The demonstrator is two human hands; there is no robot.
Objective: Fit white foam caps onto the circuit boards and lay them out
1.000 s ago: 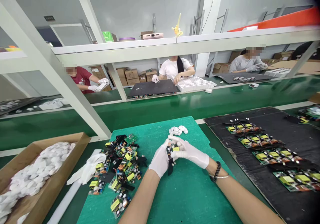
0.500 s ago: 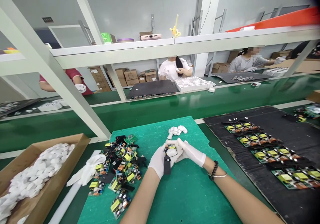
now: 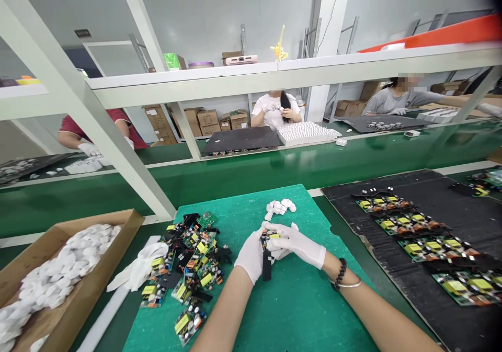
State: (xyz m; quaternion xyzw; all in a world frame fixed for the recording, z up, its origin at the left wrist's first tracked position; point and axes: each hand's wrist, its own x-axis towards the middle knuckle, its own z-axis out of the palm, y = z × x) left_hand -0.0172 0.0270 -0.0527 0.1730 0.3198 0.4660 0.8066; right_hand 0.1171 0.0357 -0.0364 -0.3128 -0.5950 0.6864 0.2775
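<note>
Above the green mat (image 3: 301, 310), a small circuit board (image 3: 271, 234) with a yellow-topped part is held between my gloved hands. A black strip (image 3: 267, 269) hangs from it toward me. My left hand (image 3: 249, 257) is closed around the board's left side. My right hand (image 3: 301, 246) has its fingers bent across the board's right side and front, covering much of it. Just beyond the hands lie several small white pieces (image 3: 279, 207). To the left is a heap of circuit boards (image 3: 196, 258) with yellow parts and black strips.
A cardboard box (image 3: 117, 237) of white pieces stands at left, near a loose white glove (image 3: 145, 263). At right, a black board (image 3: 376, 252) carries rows of circuit boards. A green conveyor (image 3: 235, 169) and a white frame (image 3: 125, 163) lie ahead; several co-workers sit beyond.
My right hand's fingers have come over the front of the circuit board, covering the white piece seen on it earlier. The black strip has swung slightly right. The view has shifted a little.
</note>
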